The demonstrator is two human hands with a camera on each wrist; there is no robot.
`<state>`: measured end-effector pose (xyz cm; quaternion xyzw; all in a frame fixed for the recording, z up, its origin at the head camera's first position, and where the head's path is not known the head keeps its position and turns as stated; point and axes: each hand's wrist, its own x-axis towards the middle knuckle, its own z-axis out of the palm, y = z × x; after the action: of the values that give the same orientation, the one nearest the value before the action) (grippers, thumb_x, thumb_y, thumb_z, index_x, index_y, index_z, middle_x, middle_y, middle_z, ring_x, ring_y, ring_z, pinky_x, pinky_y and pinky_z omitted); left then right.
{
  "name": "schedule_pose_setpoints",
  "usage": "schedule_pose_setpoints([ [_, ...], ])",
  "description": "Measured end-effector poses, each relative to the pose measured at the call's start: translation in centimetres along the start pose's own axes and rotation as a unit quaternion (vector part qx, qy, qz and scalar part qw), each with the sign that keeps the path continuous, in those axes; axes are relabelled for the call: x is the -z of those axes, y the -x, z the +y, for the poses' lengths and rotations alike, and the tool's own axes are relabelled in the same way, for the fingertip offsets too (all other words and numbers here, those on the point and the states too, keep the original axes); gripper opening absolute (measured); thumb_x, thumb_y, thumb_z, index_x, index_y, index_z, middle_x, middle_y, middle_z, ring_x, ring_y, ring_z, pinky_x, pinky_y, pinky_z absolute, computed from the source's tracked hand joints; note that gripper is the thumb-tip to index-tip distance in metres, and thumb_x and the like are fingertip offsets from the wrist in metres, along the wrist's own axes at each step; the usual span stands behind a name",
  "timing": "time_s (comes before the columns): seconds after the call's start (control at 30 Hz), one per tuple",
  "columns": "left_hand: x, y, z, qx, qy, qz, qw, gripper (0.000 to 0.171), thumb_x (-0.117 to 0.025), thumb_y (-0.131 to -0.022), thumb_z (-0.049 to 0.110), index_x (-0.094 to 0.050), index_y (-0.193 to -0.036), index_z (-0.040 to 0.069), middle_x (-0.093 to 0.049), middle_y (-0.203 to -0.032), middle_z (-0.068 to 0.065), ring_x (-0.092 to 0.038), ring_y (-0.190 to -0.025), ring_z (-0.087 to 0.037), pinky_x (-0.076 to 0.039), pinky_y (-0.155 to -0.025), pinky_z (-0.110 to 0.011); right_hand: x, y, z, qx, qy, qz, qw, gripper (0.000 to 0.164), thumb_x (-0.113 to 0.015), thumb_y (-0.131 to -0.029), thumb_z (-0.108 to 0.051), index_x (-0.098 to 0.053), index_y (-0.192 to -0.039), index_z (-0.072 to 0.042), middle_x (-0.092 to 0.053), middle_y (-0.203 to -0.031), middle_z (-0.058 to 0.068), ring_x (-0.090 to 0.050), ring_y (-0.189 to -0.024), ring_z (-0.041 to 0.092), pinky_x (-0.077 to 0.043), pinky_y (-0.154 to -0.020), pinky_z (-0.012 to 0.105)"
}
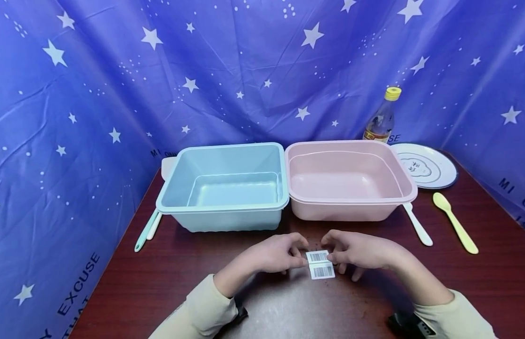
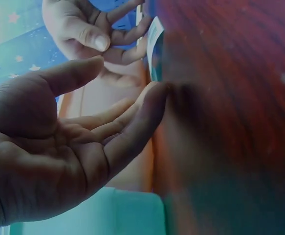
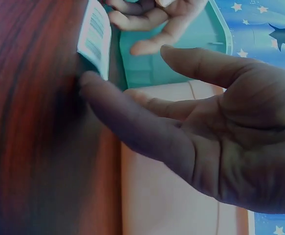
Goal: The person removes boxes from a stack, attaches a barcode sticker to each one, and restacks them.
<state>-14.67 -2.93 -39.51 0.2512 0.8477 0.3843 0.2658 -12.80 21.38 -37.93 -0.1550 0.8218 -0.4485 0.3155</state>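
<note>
A small white card [image 1: 320,271] printed with two barcodes lies on the table, slightly bent up off the wood in the right wrist view. To its left is my left hand [image 1: 276,253], fingertips right at the card's edge. My right hand [image 1: 359,250] mirrors it from the other side, its thumb overlapping the card's edge in the head view. In both wrist views the thumbs stand apart from the fingers, with nothing pinched between them. One fingertip [image 3: 94,84] of the right hand is close by the card's lower corner.
Behind the hands stand a light blue basin [image 1: 228,221] and a pink basin [image 1: 347,212], side by side. On the right are a white knife [image 1: 418,227], a yellow spoon [image 1: 456,223], a plate [image 1: 445,172] and a yellow-capped bottle [image 1: 380,120]. Utensil handles [image 1: 145,231] show at left.
</note>
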Motion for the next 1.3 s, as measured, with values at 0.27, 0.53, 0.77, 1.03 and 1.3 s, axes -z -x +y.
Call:
schedule_pose_setpoints([
  [0.27,-0.8,-0.5,-0.3,-0.006,0.064,0.013,0.9978,0.031,-0.07,-0.088,-0.004,-0.062,-0.118,0.0,-0.066,-0.079,-0.001,-0.06,-0.059,-0.016,-0.046,-0.057,-0.021,-0.5,-1.2,0.3,0.02,-0.033,-0.003,0.999,0.026,-0.063,-0.094,-0.002,-0.056,-0.118,0.004,-0.062,-0.086,0.014,-0.064,-0.073,0.027,-0.058,-0.056,0.045],
  [0.53,-0.7,-0.9,-0.1,-0.019,0.135,0.115,0.984,0.021,-0.071,-0.085,-0.008,-0.066,-0.105,-0.001,-0.065,-0.082,-0.008,-0.064,-0.062,-0.023,-0.056,-0.058,-0.037,-0.2,-2.2,0.2,0.081,-0.083,0.08,0.99,0.023,-0.062,-0.089,0.01,-0.06,-0.111,0.009,-0.055,-0.087,0.012,-0.063,-0.077,0.023,-0.061,-0.064,0.042],
  [0.77,-0.1,-0.9,-0.2,-0.036,0.154,0.162,0.9741,0.019,-0.073,-0.087,-0.004,-0.066,-0.104,0.002,-0.064,-0.085,-0.004,-0.061,-0.063,-0.014,-0.055,-0.059,-0.032,0.2,-2.4,0.3,0.121,-0.12,0.121,0.978,0.02,-0.062,-0.091,0.009,-0.06,-0.111,0.012,-0.059,-0.092,0.014,-0.063,-0.084,0.021,-0.06,-0.074,0.039],
  [1.03,0.0,-0.7,0.3,-0.087,0.174,0.189,0.9626,0.017,-0.073,-0.086,-0.006,-0.065,-0.1,0.002,-0.068,-0.089,-0.008,-0.063,-0.076,-0.009,-0.052,-0.068,-0.021,-0.3,-2.5,-0.1,0.142,-0.068,0.141,0.977,0.022,-0.069,-0.091,0.002,-0.064,-0.113,0.003,-0.063,-0.101,0.015,-0.066,-0.088,0.022,-0.059,-0.075,0.04],
  [1.3,-0.2,-0.4,0.7,-0.104,0.144,0.214,0.9605,0.019,-0.077,-0.086,-0.001,-0.066,-0.101,0.006,-0.066,-0.082,0.003,-0.064,-0.075,-0.007,-0.054,-0.072,-0.023,-1.7,-2.2,-1.4,0.206,0.11,0.268,0.935,0.015,-0.079,-0.087,-0.006,-0.075,-0.094,-0.019,-0.067,-0.095,-0.008,-0.065,-0.089,0.013,-0.055,-0.08,0.036],
])
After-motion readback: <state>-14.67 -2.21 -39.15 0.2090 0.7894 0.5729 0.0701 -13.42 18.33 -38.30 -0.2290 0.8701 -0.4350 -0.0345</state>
